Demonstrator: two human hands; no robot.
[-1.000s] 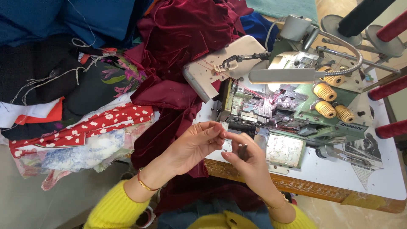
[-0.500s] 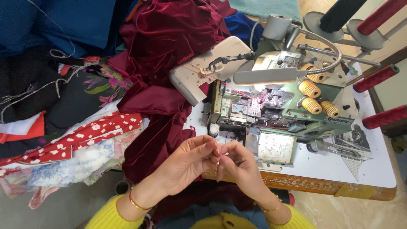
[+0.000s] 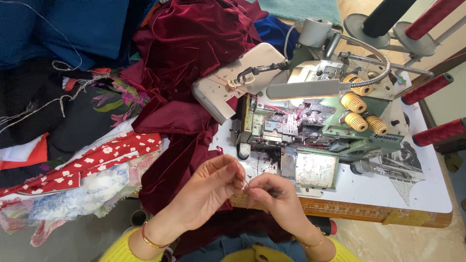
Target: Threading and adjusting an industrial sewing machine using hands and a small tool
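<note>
My left hand (image 3: 208, 191) and my right hand (image 3: 272, 199) meet just in front of the table's front edge, fingertips pinched together on a fine thread (image 3: 245, 184) that is barely visible. Both hands hover over dark red velvet fabric (image 3: 184, 97) that spills off the white table (image 3: 427, 194) toward my lap. Right behind the hands stands a green overlock sewing machine (image 3: 315, 131) with yellow tension knobs (image 3: 357, 104) and a lit lamp on a flexible neck above it.
Dark red thread cones (image 3: 427, 87) stand on rods at the right. A heap of cloth lies to the left: blue, black, red with white flowers (image 3: 87, 165), and pale printed pieces. A measuring strip runs along the table's wooden front edge.
My hands have dropped a little lower in view and drawn closer together, still pinched on the thread. The view has shifted slightly; the machine and fabrics stay put.
</note>
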